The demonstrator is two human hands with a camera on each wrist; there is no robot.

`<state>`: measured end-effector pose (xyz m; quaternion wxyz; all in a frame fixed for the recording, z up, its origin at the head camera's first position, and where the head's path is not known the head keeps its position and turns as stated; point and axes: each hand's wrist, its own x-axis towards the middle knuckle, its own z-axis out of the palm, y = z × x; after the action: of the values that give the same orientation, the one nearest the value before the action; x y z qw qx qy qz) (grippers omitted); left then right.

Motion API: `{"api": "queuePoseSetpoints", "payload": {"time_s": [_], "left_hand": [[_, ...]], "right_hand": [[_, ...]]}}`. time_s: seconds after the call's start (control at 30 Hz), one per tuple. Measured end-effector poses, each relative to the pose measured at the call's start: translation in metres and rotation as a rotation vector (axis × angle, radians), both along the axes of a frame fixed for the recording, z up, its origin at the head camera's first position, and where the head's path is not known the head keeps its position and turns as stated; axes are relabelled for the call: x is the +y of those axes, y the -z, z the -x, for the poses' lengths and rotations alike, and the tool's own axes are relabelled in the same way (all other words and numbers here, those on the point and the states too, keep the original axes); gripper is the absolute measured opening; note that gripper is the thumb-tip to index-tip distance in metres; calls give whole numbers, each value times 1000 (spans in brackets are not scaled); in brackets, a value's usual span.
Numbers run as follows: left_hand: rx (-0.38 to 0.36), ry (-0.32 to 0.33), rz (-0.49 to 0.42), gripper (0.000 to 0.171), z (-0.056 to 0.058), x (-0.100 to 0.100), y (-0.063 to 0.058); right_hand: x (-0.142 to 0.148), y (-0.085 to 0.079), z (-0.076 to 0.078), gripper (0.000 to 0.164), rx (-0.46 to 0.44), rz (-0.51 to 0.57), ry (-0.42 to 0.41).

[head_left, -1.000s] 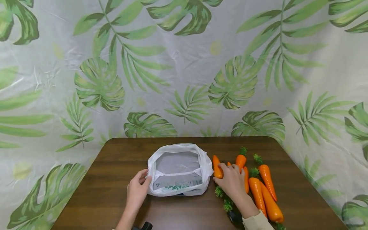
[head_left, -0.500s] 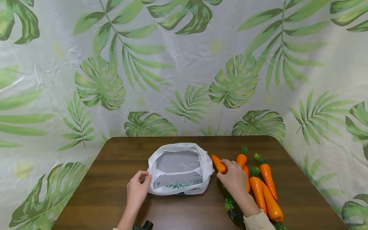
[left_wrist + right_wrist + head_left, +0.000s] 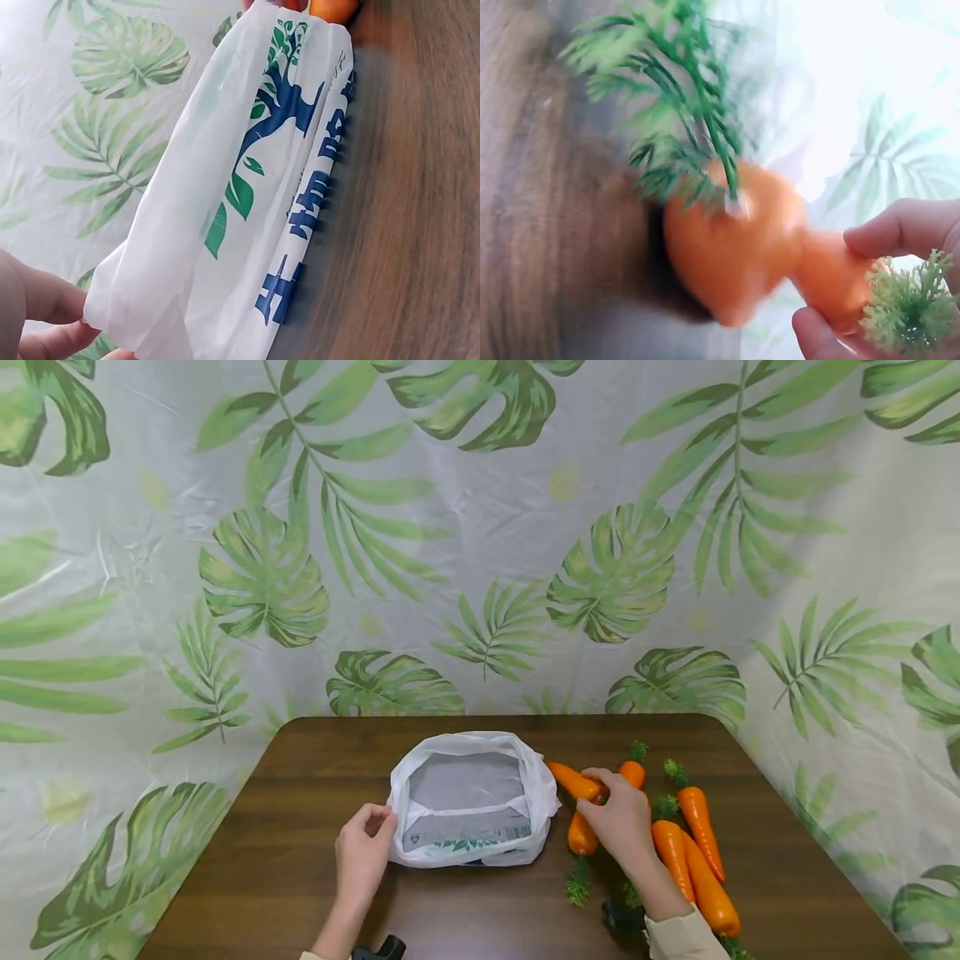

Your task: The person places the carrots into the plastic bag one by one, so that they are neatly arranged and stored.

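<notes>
A white plastic bag [image 3: 540, 810] stands with its mouth open on the table; the left wrist view shows a green and blue tree print on its side. At its left rim, my left hand [image 3: 363, 852] pinches the edge between thumb and finger. My right hand [image 3: 621, 818] grips a glossy orange carrot [image 3: 573, 781] near its leafy end, the narrow tip pointing at the bag's right side. Just below lies another carrot [image 3: 582, 837], its green top [image 3: 697, 105] large in the right wrist view. That view is partly blurred.
To the right of my right hand lie several more carrots [image 3: 697, 827] with green tops. The brown table [image 3: 300, 777] ends at a leaf-patterned curtain [image 3: 487, 527] behind. Black objects [image 3: 390, 947] sit by both wrists.
My right hand has lifted and turned the carrot, swinging its leafy end rightward, and a second carrot beneath has come into view. The left hand has stayed at the bag's rim.
</notes>
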<state>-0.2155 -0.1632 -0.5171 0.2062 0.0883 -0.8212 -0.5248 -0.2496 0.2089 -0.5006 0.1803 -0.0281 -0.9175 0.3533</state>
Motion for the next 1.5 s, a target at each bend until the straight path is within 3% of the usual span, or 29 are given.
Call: {"api": "queuePoseSetpoints", "payload": {"time_s": [0.17,0.4,0.73,0.93,1.17,1.5], "left_hand": [[16,-14,10,7,1,2,3],[31,-27,57,11,1,4,5],[51,-42,26,7,3,4,3],[37,-47,22,7,2,3,4],[26,-46,20,7,1,4,7],[55,-55,3,6,0,4,7]], "right_hand": [[3,-8,-1,40,-5,62,-2],[5,-22,-4,40,77,88,-35],[-1,-46,-8,36,176,72,-64],[-12,-62,-13,38,145,86,-149],[-25,-63,-15,39,100,111,-233],[-56,-62,-15,38,120,70,-355]]}}
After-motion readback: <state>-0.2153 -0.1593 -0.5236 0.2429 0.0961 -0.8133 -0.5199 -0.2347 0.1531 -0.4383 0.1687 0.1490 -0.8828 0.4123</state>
